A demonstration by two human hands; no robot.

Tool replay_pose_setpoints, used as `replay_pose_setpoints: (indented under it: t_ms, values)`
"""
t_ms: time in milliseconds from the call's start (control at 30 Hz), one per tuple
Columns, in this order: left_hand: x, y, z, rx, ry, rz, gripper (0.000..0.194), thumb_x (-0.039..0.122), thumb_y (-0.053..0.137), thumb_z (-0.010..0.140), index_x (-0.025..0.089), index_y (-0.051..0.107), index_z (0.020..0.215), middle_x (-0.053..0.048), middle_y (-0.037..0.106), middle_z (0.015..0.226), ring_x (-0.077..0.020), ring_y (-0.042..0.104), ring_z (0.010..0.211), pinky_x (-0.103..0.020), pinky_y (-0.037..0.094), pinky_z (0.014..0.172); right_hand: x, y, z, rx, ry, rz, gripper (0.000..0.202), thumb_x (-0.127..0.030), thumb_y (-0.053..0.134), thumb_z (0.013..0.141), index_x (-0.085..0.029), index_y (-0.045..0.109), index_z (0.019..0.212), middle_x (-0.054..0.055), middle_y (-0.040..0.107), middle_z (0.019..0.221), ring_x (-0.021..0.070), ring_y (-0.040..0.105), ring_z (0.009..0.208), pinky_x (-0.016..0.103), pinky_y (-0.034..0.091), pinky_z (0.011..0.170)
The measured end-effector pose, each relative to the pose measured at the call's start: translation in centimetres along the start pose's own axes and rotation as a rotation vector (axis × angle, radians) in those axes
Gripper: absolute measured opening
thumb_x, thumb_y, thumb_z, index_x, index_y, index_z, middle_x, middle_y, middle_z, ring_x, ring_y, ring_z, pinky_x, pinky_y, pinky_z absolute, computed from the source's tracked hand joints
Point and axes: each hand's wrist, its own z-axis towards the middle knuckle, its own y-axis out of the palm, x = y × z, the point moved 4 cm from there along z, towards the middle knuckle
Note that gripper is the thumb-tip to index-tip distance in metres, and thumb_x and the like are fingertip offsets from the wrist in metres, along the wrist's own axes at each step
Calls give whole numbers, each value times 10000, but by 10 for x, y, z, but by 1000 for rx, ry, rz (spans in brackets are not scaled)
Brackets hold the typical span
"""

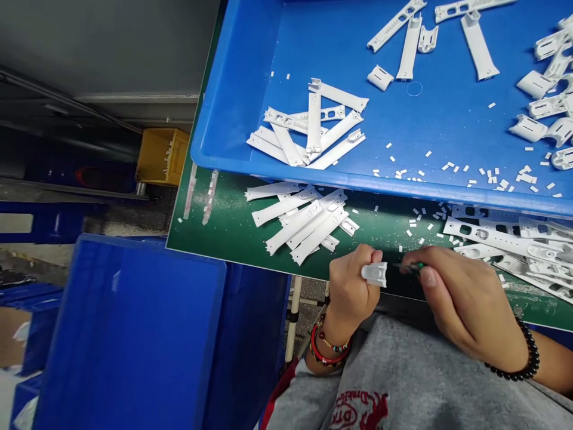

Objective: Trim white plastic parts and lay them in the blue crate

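Observation:
My left hand is closed around a white plastic part, whose end sticks out beyond the fingers over the table's front edge. To its right, my right hand pinches a thin-bladed tool with a green handle. The blade is blurred and points left at the white part, with a small gap between them. Most of the tool is hidden by my fingers. Just beyond my left hand lies a loose pile of long white plastic parts. More long white parts with oval holes lie beyond my right hand.
A large blue tray stands on the green table, holding scattered long and short white parts. Small white chips litter tray and table. Blue bins stand at lower left, with a yellow bin behind them.

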Motion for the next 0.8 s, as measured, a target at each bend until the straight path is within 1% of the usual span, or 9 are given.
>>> replay_pose_setpoints:
  t_ms: [100, 200, 267, 367, 600, 667, 800]
  values:
    - [1, 0, 0, 12, 33, -15, 301, 261, 406, 1024, 207, 432, 729, 60, 446, 555, -79, 402, 444, -233, 275, 454, -9, 1, 2, -36, -48, 35, 347, -287, 282, 1065, -166, 528, 852, -11, 549, 612, 101, 508, 503, 223, 374, 489]
    - [3, 1, 3, 8, 53, -37, 287, 235, 405, 1019, 209, 407, 733, 66, 428, 560, -73, 373, 440, -235, 249, 443, -12, 4, 5, -36, -62, -2, 358, -364, 366, 1058, -178, 504, 785, -31, 501, 564, 90, 484, 471, 215, 343, 466]
    - [3, 2, 4, -2, 52, -51, 285, 232, 400, 1019, 210, 399, 736, 69, 415, 557, -72, 360, 435, -232, 243, 436, -10, 5, 7, -17, -66, -36, 369, -354, 395, 1052, -186, 482, 735, -40, 475, 538, 84, 467, 450, 215, 324, 457]
    - [4, 3, 4, 12, 64, -49, 286, 241, 393, 1020, 214, 393, 736, 70, 404, 548, -73, 350, 426, -233, 238, 431, -8, 7, 7, -16, -81, -57, 394, -350, 390, 1048, -195, 460, 692, -55, 431, 492, 76, 421, 400, 221, 292, 430]
    - [6, 2, -1, -2, 97, 1, 308, 261, 345, 1032, 221, 388, 730, 64, 429, 535, -82, 360, 427, -242, 241, 432, -8, 9, 5, -69, -95, 8, 423, -370, 362, 1048, -194, 472, 679, -69, 406, 448, 64, 382, 350, 220, 269, 398]
    - [7, 2, -1, -5, 101, -7, 312, 253, 345, 1030, 222, 387, 723, 65, 425, 532, -84, 356, 430, -241, 252, 435, -8, 9, 4, -84, -105, 26, 419, -368, 365, 1044, -194, 479, 680, -67, 412, 449, 66, 395, 353, 225, 268, 397]
    - [6, 1, -6, 2, 87, -58, 290, 214, 389, 1007, 219, 402, 717, 60, 440, 543, -87, 384, 450, -247, 273, 454, -11, 9, 2, -167, -101, 101, 377, -345, 378, 1032, -199, 492, 704, -65, 432, 467, 75, 410, 372, 236, 270, 411]
